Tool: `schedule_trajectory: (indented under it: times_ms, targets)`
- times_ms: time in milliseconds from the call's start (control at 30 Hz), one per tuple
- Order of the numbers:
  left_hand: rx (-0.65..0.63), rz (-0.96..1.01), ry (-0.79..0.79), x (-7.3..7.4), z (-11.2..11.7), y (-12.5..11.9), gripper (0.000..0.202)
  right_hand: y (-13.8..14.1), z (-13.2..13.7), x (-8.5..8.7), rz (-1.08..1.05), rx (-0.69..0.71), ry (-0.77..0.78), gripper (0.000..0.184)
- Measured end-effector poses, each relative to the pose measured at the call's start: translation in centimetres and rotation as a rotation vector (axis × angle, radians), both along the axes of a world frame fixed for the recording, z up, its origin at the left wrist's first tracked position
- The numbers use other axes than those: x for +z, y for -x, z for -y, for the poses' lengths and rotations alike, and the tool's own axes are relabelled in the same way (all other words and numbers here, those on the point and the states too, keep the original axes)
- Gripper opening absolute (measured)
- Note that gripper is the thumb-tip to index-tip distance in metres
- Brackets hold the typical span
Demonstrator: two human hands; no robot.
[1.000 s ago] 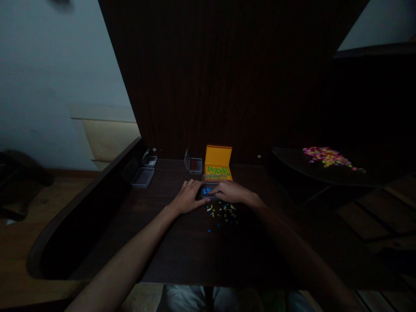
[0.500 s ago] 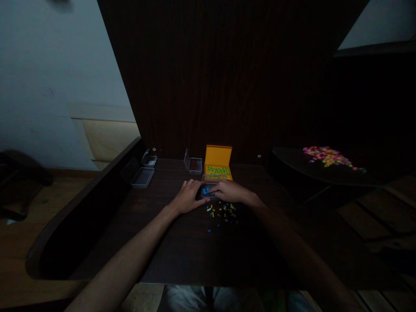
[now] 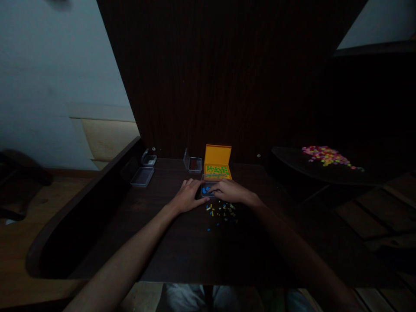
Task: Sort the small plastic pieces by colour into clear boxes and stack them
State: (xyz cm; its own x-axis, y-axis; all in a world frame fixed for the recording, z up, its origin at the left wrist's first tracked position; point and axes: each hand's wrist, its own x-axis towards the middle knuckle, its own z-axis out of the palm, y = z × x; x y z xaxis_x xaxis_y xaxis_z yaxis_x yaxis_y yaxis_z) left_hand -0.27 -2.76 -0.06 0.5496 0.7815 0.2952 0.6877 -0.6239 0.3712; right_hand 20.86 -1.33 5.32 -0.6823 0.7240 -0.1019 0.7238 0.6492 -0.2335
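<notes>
A small clear plastic box (image 3: 203, 195) holding blue pieces (image 3: 206, 190) lies on the dark table between my hands. My left hand (image 3: 187, 196) rests at the box's left side, fingers stretched along its far corner and thumb apart near its front edge. My right hand (image 3: 229, 191) reaches over the box from the right, its fingers bent together down among the blue pieces. Whatever sits between those fingertips is hidden. Loose small yellow, white and blue pieces (image 3: 224, 211) lie scattered on the table just in front of the box.
Behind the box stands an opened yellow case (image 3: 218, 154) with green pieces inside. Farther left are an open clear box with dark reddish contents (image 3: 195, 164), an open clear box (image 3: 142, 177) and a smaller one (image 3: 149, 160). Pink and yellow pieces (image 3: 328, 156) lie on a side shelf.
The fingers of my right hand have curled slightly and shifted within the box, showing more of the blue pieces. My left hand stays in place.
</notes>
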Motion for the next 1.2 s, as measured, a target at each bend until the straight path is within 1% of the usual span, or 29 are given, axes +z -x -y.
schedule_trajectory:
  times_ms: [167,300,433,600,733,900,1067,1200]
  targets:
    - [0.01,-0.008,0.015,0.2,0.1,-0.1,0.053,0.1,0.6,0.3,-0.074,0.003,-0.031,0.029]
    - [0.016,-0.005,0.022,0.2,0.1,-0.1,0.05,0.3,1.9,0.6,-0.132,0.064,-0.006,0.023]
    - [0.015,0.003,0.017,0.1,0.0,0.0,0.051,0.7,2.9,0.3,-0.108,0.092,0.005,0.024]
    - [0.012,0.018,0.022,-0.1,-0.1,0.2,0.053,1.2,3.3,-0.3,-0.025,0.106,0.025,0.027]
    - [0.021,0.021,0.023,-0.2,-0.1,0.3,0.058,1.2,3.4,-0.4,0.024,0.085,0.02,0.026]
    - [0.029,0.011,0.024,-0.1,-0.1,0.2,0.057,1.1,3.6,-0.1,0.05,0.033,0.044,0.025]
    - [0.048,-0.022,0.006,0.1,0.1,0.3,0.062,0.9,3.5,-0.2,0.038,-0.028,0.103,0.021]
    - [0.045,-0.022,-0.024,0.3,0.1,0.7,0.064,0.5,3.4,-0.4,0.029,-0.029,0.109,0.021]
